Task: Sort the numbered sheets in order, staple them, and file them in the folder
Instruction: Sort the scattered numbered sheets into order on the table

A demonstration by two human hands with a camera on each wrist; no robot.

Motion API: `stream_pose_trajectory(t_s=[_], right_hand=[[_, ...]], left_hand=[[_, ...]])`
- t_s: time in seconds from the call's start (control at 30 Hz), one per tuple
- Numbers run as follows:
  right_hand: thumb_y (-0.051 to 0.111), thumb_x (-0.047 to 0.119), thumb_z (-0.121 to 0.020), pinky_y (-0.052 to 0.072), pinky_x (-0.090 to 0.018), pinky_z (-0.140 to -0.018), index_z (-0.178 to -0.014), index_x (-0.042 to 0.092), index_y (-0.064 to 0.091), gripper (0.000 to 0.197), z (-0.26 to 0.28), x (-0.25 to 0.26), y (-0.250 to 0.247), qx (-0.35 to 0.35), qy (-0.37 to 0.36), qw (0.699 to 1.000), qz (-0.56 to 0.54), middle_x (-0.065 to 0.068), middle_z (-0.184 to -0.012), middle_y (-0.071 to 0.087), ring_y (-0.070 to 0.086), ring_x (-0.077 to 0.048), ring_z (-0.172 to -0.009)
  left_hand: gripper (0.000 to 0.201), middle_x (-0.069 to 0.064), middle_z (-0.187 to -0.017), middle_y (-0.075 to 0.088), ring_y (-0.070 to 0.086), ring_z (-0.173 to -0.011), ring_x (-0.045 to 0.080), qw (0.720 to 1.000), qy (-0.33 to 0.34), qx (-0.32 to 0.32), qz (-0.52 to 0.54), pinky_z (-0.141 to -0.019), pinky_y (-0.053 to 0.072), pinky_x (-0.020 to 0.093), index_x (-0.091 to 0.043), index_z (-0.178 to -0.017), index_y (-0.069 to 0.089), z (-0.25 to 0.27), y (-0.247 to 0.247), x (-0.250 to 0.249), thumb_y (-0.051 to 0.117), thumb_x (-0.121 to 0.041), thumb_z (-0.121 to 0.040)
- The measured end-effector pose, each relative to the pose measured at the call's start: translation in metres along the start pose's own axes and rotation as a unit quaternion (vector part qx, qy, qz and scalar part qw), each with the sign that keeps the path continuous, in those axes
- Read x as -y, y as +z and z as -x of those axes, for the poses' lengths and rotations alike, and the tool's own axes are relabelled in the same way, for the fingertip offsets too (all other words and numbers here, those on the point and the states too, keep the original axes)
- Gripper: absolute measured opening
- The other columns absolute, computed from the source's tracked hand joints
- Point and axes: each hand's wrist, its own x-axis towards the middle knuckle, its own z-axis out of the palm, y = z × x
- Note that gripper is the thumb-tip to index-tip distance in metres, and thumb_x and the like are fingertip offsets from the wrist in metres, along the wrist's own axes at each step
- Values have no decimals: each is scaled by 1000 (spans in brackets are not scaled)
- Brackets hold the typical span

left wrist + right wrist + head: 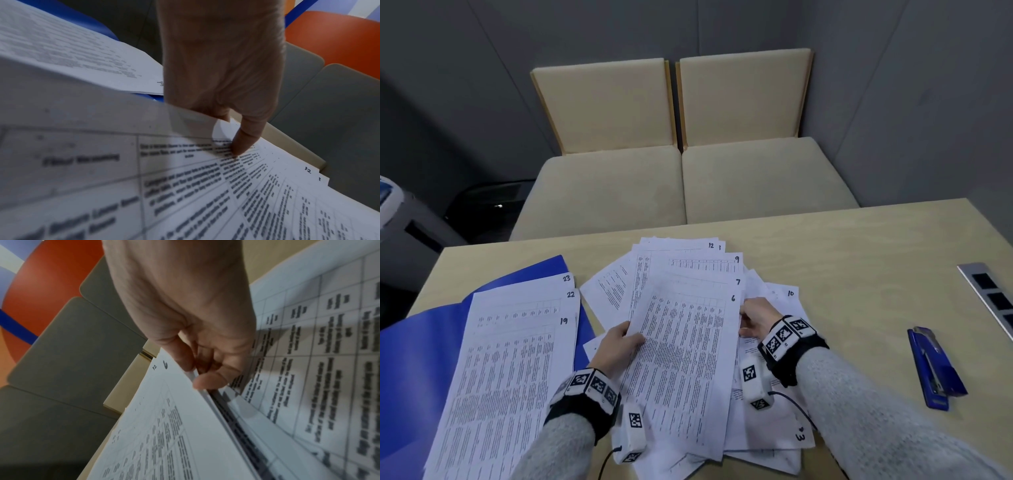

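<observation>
Sheet 6 [688,359] tops fanned pile at centre of frame; left hand [616,346] pinches its left edge, right hand [756,318] grips right edge; sheets 19, 22, 23 stacked on blue folder [410,359] lower left; stapler [935,366] right, on table [859,246].

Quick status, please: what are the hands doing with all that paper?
Left hand and right hand both grip sheet 6 by its edges. Sorting unfinished: 19, 22, 23 lie on the blue folder. Stapler untouched. Nothing in the way.
</observation>
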Motion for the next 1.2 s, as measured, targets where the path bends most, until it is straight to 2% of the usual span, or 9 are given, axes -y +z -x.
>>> stream_pose_trajectory(t_s=[0.27, 0.33, 0.43, 0.6, 0.7, 0.8, 0.97, 1.07, 1.2], right_hand=[[45, 58, -90, 39, -24, -44, -80, 12, 64, 51, 13, -6, -1, 18, -45, 995, -87, -5, -66, 60, 51, -18, -50], [57, 45, -88, 41, -25, -47, -96, 9, 58, 36, 9, -13, 2, -4, -85, 996, -11, -8, -83, 57, 51, -21, -62], [51, 10, -87, 42, -28, -58, -85, 11, 49, 2, 7, -23, 9, -75, -148, 977, 131, -8, -84, 57, 52, -23, -68], [54, 19, -90, 46, -28, -67, -101, 14, 54, 12, 16, -26, -5, -79, -192, 969, 134, -3, -93, 59, 57, -21, -77], [49, 12, -92, 50, -28, -63, -97, 16, 60, 13, 24, -34, -47, -207, -179, 956, 103, -3, -97, 61, 59, -20, -77], [51, 10, -86, 50, -31, -81, -94, 18, 61, 16, 19, -57, -94, -317, -137, 928, 142, -5, -107, 63, 61, -27, -94], [53, 23, -90, 42, -28, -77, -93, 9, 67, 21, 33, -84, -110, -196, -110, 964, 144, -5, -95, 67, 59, -21, -89], [49, 16, -93, 40, -27, -65, -86, 5, 65, 22, 29, -71, -109, -231, -127, 956, 127, -10, -88, 64, 56, -22, -83], [55, 7, -85, 48, -33, -90, -108, 7, 66, 26, 5, -38, -109, -268, -105, 957, 30, -13, -110, 65, 60, -32, -101]], left_hand=[[7, 8, -87, 68, 62, -84, 27, 996, 18, -40, -82, -65, 42, 30, -11, -86, 61, -4, 3, 4, 57, -15, -90], [7, 6, -82, 65, 59, -80, 27, 993, 27, -59, -99, -61, 39, 29, -13, -83, 58, -2, 7, 2, 58, -15, -89], [21, 5, -81, 57, 57, -70, 28, 989, 37, -95, -103, -56, 38, 29, -12, -99, 46, 0, 12, 2, 62, -11, -87], [42, 11, -88, 59, 59, -73, 31, 992, 14, -85, -89, -66, 46, 35, -14, -116, 35, -7, 10, 10, 60, -3, -85], [25, 16, -103, 63, 60, -91, 32, 993, 8, -58, -107, -83, 49, 41, -6, -110, 50, -12, 7, 11, 58, -5, -87], [24, 15, -104, 62, 59, -92, 31, 993, 24, -52, -105, -84, 48, 42, -7, -112, 50, -10, 7, 13, 55, -5, -89], [23, 16, -101, 61, 58, -83, 29, 995, 53, -45, -79, -79, 48, 42, -8, -115, 49, -3, 8, 19, 53, -5, -92], [21, 17, -98, 61, 55, -77, 27, 995, 57, -31, -74, -74, 49, 43, -9, -113, 49, -3, 7, 21, 54, -6, -93], [21, 8, -79, 55, 50, -67, 23, 996, 60, -20, -64, -71, 50, 47, -6, -113, 49, 1, 8, 17, 53, -2, -93]])
